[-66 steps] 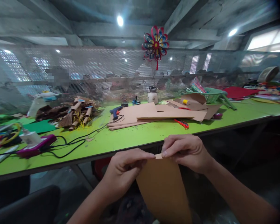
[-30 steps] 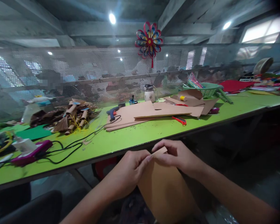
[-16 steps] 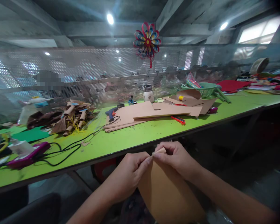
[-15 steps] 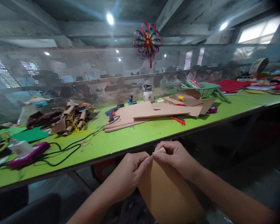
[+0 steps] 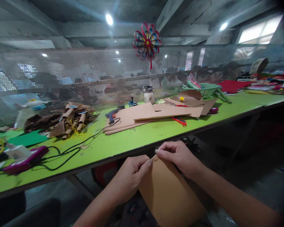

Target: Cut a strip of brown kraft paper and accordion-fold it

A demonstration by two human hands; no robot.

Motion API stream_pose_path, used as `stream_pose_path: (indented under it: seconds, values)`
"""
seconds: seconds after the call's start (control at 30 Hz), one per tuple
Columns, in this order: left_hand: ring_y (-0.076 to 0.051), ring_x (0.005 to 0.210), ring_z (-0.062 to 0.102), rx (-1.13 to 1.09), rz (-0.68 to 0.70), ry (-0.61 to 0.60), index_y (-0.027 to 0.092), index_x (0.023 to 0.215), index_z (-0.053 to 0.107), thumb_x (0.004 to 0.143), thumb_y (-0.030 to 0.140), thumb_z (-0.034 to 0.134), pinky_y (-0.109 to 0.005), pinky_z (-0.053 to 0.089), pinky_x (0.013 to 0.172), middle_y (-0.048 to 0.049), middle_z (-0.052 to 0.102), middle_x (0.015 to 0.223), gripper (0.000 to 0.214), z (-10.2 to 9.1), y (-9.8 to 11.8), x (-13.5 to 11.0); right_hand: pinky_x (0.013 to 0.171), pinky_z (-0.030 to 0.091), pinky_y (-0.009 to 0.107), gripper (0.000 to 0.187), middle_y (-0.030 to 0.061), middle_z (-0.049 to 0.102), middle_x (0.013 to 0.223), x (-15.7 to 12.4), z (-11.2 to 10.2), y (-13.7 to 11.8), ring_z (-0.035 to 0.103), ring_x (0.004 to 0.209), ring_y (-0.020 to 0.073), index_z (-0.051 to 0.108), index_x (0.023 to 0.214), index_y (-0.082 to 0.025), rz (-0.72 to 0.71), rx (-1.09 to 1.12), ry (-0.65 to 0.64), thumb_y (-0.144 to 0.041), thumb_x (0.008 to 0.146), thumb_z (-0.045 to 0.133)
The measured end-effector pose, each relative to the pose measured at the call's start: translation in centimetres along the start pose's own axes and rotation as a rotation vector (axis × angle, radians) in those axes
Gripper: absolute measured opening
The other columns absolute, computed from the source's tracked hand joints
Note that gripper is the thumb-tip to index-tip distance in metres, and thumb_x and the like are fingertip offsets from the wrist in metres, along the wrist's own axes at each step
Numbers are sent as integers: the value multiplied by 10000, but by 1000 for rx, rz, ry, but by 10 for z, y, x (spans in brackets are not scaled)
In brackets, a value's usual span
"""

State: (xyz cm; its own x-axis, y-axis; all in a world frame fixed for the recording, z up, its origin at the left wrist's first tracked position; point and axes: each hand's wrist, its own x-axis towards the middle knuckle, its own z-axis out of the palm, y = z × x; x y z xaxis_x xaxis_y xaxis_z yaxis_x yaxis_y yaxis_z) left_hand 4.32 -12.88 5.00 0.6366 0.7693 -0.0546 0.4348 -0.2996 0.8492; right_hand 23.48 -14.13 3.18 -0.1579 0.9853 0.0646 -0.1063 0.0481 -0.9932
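Observation:
A brown paper sheet (image 5: 168, 192) hangs below the front edge of the green table (image 5: 142, 138), above my lap. My left hand (image 5: 131, 176) pinches the sheet's top left corner, fingers closed. My right hand (image 5: 177, 156) pinches the folded top edge just to the right, fingers curled over it. The two hands almost touch at the fold.
On the table lie a stack of brown cardboard sheets (image 5: 142, 116), a red cutter (image 5: 179, 120), a blue glue gun (image 5: 111, 115) with black cables (image 5: 68, 151), a heap of rolled paper pieces (image 5: 63, 119), a green basket (image 5: 203, 90) and a pink device (image 5: 26, 159). A perforated screen (image 5: 85, 75) backs the table, with people behind it.
My hands have drawn closer together at the sheet's top edge, and the small folded strip has been pressed down. The view has shifted slightly to the right.

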Motion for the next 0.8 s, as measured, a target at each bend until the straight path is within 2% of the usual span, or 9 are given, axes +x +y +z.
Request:
stream_pose_path:
  seconds: [0.17, 0.33, 0.5, 0.63, 0.8]
  values:
    - [-89, 586, 320, -28, 8, -6, 143, 656, 458, 878, 486, 388, -197, 248, 514, 24, 397, 624, 414, 0, -1, 1, 502, 360, 196, 324, -1, 570, 601, -1, -4, 4, 459, 530, 77, 612, 678, -113, -23, -89, -9, -427, 728, 672]
    - [-88, 584, 323, -49, 5, -24, 142, 668, 462, 881, 481, 382, -197, 255, 513, 23, 408, 628, 408, 1, -3, 2, 513, 351, 190, 335, -14, 547, 596, 3, -7, 5, 444, 540, 70, 595, 669, -118, -34, -81, -29, -440, 735, 660]
    - [-92, 585, 330, 68, 45, 19, 140, 683, 490, 884, 470, 380, -196, 266, 517, 17, 437, 635, 402, 2, -1, 4, 488, 317, 186, 330, -28, 522, 556, 10, -4, 0, 423, 520, 68, 634, 693, -111, 18, -111, -152, -391, 594, 780]
    - [-103, 616, 378, 73, 51, 25, 134, 730, 536, 892, 461, 367, -197, 306, 550, 0, 499, 690, 402, 3, 3, 2, 474, 323, 196, 355, -27, 517, 529, 9, -1, -2, 416, 485, 67, 628, 661, -110, 31, -48, -115, -425, 588, 773]
    - [-106, 645, 393, -60, 35, 7, 134, 726, 548, 883, 455, 404, -191, 327, 572, 7, 485, 684, 385, -3, 2, -3, 467, 318, 201, 364, -30, 503, 506, 4, -3, 3, 407, 468, 65, 609, 625, -118, 2, -31, -43, -453, 614, 750]
